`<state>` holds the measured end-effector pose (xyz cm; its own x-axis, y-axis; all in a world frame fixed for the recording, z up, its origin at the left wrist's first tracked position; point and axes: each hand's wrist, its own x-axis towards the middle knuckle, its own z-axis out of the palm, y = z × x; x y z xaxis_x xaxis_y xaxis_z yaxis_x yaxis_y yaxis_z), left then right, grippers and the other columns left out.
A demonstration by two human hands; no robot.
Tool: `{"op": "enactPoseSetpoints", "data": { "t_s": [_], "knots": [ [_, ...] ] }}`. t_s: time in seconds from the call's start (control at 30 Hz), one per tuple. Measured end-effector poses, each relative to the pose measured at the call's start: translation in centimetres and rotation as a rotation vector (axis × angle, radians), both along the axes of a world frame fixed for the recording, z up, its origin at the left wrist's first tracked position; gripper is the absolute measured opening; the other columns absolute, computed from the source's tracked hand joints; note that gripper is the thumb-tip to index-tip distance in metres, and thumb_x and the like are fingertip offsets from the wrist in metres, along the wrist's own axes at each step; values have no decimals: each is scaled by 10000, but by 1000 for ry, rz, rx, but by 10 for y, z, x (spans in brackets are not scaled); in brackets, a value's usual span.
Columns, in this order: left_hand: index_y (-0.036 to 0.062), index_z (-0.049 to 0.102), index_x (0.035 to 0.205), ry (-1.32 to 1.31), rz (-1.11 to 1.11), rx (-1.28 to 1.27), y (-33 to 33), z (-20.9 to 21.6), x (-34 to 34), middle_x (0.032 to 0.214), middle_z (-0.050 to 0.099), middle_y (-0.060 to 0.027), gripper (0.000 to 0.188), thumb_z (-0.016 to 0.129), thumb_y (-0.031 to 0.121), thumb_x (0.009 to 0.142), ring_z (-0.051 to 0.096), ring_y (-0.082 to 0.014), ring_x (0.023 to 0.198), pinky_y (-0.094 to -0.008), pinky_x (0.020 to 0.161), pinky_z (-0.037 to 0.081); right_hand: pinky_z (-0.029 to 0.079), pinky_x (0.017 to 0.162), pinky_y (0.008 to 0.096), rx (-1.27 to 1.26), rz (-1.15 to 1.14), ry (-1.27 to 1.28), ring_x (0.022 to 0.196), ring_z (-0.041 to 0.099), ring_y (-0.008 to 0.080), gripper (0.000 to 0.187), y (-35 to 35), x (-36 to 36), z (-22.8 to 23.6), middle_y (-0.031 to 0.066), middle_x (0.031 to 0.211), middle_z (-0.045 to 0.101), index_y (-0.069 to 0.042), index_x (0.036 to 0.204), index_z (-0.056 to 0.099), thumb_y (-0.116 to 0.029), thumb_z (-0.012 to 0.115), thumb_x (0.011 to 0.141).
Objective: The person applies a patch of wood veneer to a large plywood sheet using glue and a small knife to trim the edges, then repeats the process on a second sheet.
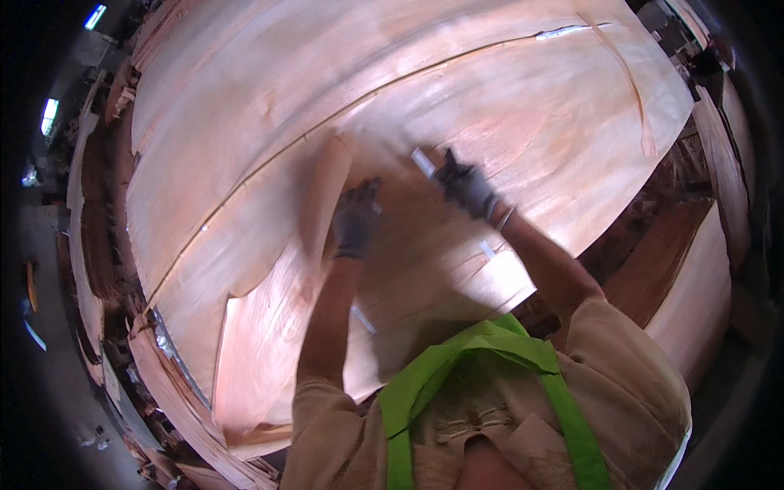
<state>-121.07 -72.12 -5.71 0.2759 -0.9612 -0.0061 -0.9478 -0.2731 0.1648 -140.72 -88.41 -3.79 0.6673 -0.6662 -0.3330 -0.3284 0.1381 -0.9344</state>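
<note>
Biggest thing in front of me is the stack of thin wood veneer sheets (457,90) — pale pinkish-tan, filling most of the view and curving off at the edges. A long seam (269,159) runs diagonally across the top sheet from lower left up to the upper right, with a short strip of whitish tape (562,33) on it near the far end. Off to my right there's another pile of veneer (694,278), darker at its edge, and more stacked sheets run down the left side (175,392).

Closer in, a narrower piece of veneer (322,200) lies over the big sheet just left of my left hand, and it looks blurred. Nearer my body the sheet has a few small bits of pale tape (487,249) stuck on it, one by my right forearm and another (363,319) beside my left forearm.

Both hands are in dark grey gloves. My left hand (357,219) is pressed down on the veneer, fingers curled — can't tell if the grip is pinching anything. My right hand (467,186) has its grip closed on a small light-coloured strip (423,162), which pokes out up-left from the fingers and sits right at the sheet's surface.
</note>
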Motion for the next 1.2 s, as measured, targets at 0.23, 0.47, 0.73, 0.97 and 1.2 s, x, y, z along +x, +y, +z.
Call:
{"op": "enactPoseSetpoints", "data": {
  "t_s": [0.23, 0.47, 0.73, 0.97, 1.2],
  "knots": [
    [133, 423, 1314, -221, -284, -104, -146, 0, -77, 1343, 449, -65, 503, 473, 131, 814, 510, -262, 1106, -426, 862, 463, 442, 711, 217, -16, 78, 110, 822, 490, 73, 619, -114, -12, -19, -5, 989, 599, -21, 1342, 393, -146, 678, 806],
    [112, 579, 1086, -174, -319, -264, -153, -36, -69, 1253, 508, -57, 307, 508, 171, 793, 564, -268, 917, -414, 698, 497, 382, 425, 243, 123, -238, -66, 483, 475, 82, 458, -53, -25, -15, 16, 696, 590, -120, 1277, 489, -174, 612, 840],
    [70, 450, 1263, -83, -290, -17, -156, 0, -88, 1339, 402, -156, 471, 498, 124, 798, 395, -332, 1183, -450, 986, 322, 397, 451, 244, 602, -284, -56, 534, 464, 63, 574, -1, -55, 22, 4, 705, 571, -166, 1383, 375, -203, 586, 850],
    [131, 525, 1213, -88, -413, -168, -213, 22, -134, 1239, 518, -69, 426, 501, 118, 788, 547, -250, 998, -402, 776, 484, 414, 468, 235, 168, -339, 64, 523, 484, 68, 309, -149, -152, 27, 23, 782, 625, -64, 1038, 645, -324, 586, 881],
    [131, 488, 1256, -31, -450, -168, -321, 5, -222, 1352, 409, -85, 519, 508, 41, 745, 473, -298, 1103, -460, 881, 428, 326, 427, 266, 185, -308, 191, 475, 448, 103, 234, -240, -175, -1, 13, 562, 528, -8, 730, 627, -226, 674, 804]
  ]
}}
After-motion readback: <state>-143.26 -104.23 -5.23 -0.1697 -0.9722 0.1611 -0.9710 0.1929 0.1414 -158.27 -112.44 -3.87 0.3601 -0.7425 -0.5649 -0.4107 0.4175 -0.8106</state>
